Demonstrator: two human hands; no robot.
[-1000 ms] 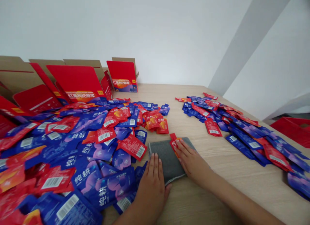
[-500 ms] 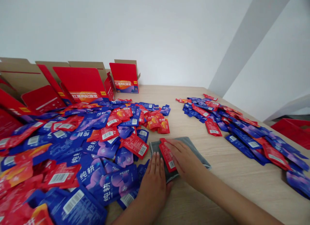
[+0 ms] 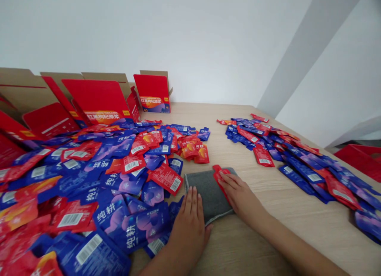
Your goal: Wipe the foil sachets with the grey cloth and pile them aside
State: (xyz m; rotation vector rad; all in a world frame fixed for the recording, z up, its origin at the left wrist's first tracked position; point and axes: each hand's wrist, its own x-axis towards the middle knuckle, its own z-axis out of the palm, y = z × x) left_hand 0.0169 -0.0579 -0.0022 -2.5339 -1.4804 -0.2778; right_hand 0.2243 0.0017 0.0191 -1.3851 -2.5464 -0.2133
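Left hand (image 3: pixel 190 224) lies flat and open, pinning the grey cloth (image 3: pixel 205 190) near the desk's (image 3: pixel 268 236) front edge, while right hand (image 3: pixel 238 192) presses a red sachet (image 3: pixel 220 177) down with flat fingers, and one slip could bunch the cloth up.

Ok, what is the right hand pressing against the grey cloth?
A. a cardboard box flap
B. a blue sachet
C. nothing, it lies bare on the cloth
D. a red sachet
D: the right hand pins a red sachet flat on the grey cloth, while the left hand holds the cloth's near edge.
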